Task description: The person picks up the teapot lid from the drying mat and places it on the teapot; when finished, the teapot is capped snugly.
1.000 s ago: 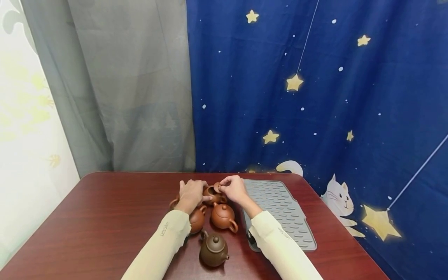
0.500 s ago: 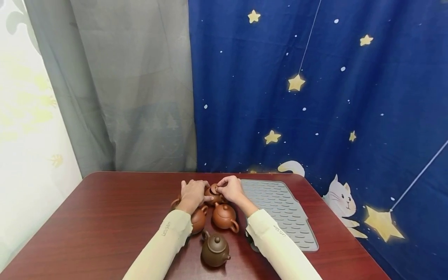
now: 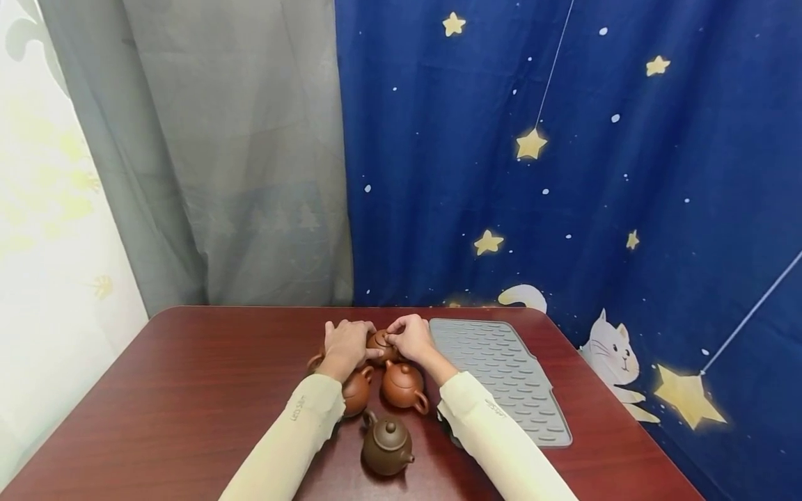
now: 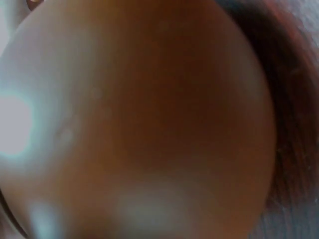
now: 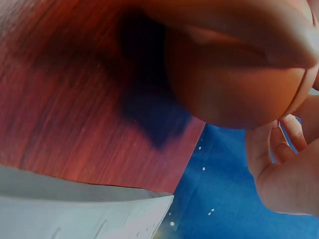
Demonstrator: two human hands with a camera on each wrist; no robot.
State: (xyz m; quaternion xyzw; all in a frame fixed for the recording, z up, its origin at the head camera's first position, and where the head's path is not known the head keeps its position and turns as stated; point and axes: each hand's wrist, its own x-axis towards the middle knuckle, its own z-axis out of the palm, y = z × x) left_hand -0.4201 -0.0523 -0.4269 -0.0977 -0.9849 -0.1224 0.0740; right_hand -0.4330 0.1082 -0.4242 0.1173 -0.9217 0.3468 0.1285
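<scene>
An orange-brown clay teapot (image 3: 386, 353) stands near the back of the table, between both hands. My left hand (image 3: 347, 344) holds it from the left, thumb at its near side. With thumb and fingertips, my right hand (image 3: 411, 338) pinches its small lid (image 3: 380, 338), which lies level over the mouth. A rounded orange-brown teapot body (image 4: 164, 119) fills the left wrist view. In the right wrist view, a round teapot body (image 5: 229, 97) shows close up beside bent fingers (image 5: 286, 174).
Just in front stands another orange-brown teapot (image 3: 402, 385); one more (image 3: 356, 394) is partly behind the left sleeve. A dark brown teapot (image 3: 387, 447) is nearest the front. At right lies a grey ridged mat (image 3: 501, 369), partly covered by the right sleeve.
The lid, tilted up with the teapot's dark mouth showing a second ago, has come down over the mouth in my right hand. My left hand keeps its place on the teapot.
</scene>
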